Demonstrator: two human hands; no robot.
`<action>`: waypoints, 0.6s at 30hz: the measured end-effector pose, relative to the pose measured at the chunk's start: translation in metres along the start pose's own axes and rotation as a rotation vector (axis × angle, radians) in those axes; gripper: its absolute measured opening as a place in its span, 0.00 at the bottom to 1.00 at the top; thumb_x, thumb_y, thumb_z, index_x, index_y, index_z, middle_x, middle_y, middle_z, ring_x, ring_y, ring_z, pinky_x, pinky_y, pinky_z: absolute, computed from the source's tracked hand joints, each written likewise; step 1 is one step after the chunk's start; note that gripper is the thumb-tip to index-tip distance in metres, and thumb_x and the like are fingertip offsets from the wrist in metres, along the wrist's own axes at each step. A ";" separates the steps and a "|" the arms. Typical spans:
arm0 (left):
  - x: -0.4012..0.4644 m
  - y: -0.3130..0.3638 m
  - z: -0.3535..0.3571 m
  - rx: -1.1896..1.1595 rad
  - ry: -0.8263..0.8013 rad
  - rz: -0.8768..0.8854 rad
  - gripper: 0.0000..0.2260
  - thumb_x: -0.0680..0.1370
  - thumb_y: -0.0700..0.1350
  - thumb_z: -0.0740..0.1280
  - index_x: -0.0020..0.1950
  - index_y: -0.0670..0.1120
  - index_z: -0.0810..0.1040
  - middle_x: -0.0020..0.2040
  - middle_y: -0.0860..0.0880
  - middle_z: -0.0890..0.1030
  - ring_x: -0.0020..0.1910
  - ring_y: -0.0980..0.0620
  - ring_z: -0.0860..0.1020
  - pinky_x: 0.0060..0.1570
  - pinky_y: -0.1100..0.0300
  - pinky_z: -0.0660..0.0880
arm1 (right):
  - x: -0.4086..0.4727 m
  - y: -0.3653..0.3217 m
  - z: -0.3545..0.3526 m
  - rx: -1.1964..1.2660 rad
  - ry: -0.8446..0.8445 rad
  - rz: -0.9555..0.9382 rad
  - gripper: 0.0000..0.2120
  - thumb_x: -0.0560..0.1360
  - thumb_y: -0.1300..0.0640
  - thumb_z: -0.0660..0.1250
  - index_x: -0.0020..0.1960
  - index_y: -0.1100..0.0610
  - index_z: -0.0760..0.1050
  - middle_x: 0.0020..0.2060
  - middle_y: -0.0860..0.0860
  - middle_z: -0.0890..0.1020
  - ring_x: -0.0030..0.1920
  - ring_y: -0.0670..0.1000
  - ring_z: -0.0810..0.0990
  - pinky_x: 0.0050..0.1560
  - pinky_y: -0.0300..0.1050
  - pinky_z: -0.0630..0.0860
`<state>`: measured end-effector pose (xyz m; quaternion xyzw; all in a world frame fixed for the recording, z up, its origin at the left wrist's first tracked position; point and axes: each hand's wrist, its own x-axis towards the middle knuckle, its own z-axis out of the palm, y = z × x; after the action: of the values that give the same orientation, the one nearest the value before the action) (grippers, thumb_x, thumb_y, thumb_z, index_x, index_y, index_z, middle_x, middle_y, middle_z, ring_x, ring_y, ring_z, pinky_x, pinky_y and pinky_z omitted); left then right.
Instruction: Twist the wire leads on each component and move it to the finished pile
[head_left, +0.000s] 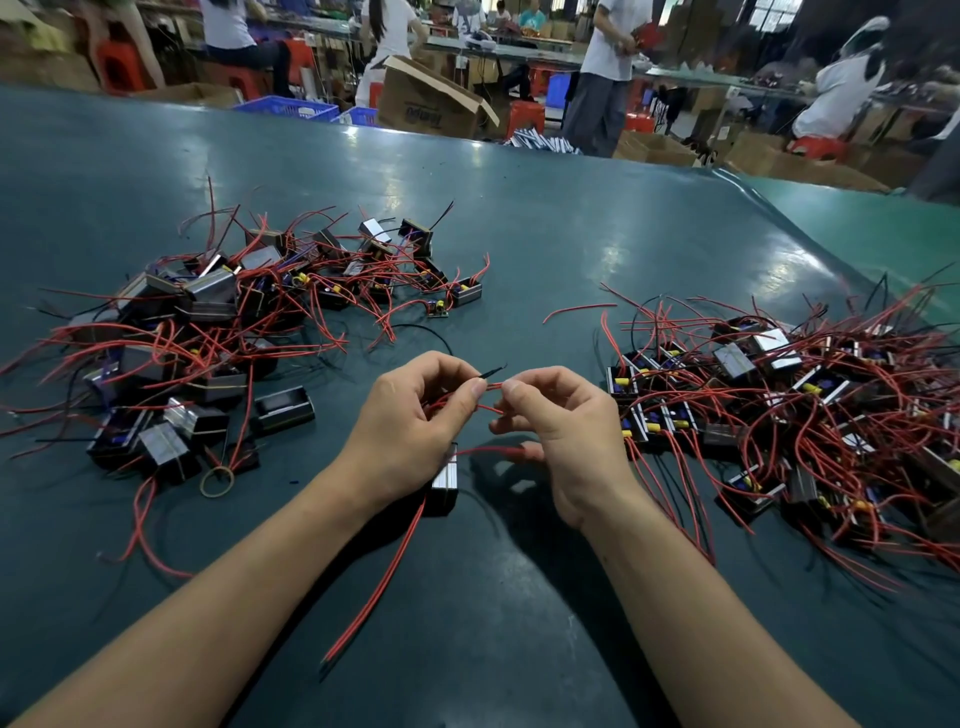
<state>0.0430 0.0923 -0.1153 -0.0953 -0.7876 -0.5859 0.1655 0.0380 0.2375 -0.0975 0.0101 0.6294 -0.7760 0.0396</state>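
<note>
A small black component (444, 484) with a silver face hangs just below my left hand (410, 431), above the green table (519, 597). Its red wire leads (491, 387) run up between both hands. My left hand pinches the leads between thumb and forefinger, and a short black lead sticks out above that pinch. My right hand (558, 431) pinches the same red leads a little to the right, and another red lead passes under its lower fingers. Two long red leads (374, 587) trail down from the component toward me.
A pile of black components with tangled red leads (218, 332) lies at the left, and a larger pile (789, 415) at the right. A rubber band (217, 480) lies by the left pile. Beyond the table's far edge are people, cardboard boxes (431, 101) and blue crates.
</note>
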 end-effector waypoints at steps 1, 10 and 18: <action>0.000 0.000 0.000 0.007 -0.001 0.001 0.02 0.77 0.40 0.70 0.46 0.46 0.79 0.39 0.46 0.82 0.40 0.46 0.80 0.44 0.55 0.77 | 0.000 0.000 0.000 -0.019 0.016 -0.019 0.06 0.75 0.64 0.70 0.40 0.57 0.77 0.30 0.50 0.81 0.30 0.49 0.81 0.26 0.39 0.75; 0.000 -0.002 0.003 -0.009 0.018 -0.002 0.05 0.78 0.40 0.69 0.45 0.49 0.77 0.34 0.53 0.79 0.29 0.60 0.75 0.32 0.69 0.72 | 0.003 0.003 0.004 0.076 0.045 0.141 0.06 0.74 0.64 0.65 0.38 0.58 0.76 0.28 0.49 0.80 0.27 0.47 0.80 0.22 0.35 0.69; 0.001 -0.002 0.001 0.028 0.043 0.007 0.04 0.77 0.40 0.70 0.45 0.48 0.79 0.39 0.51 0.82 0.38 0.56 0.81 0.43 0.65 0.76 | 0.003 0.008 -0.002 -0.232 0.090 -0.211 0.06 0.74 0.63 0.69 0.39 0.56 0.77 0.32 0.51 0.83 0.30 0.49 0.81 0.26 0.41 0.75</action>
<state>0.0413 0.0925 -0.1169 -0.0828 -0.7917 -0.5760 0.1859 0.0353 0.2377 -0.1064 -0.0257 0.7134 -0.6968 -0.0693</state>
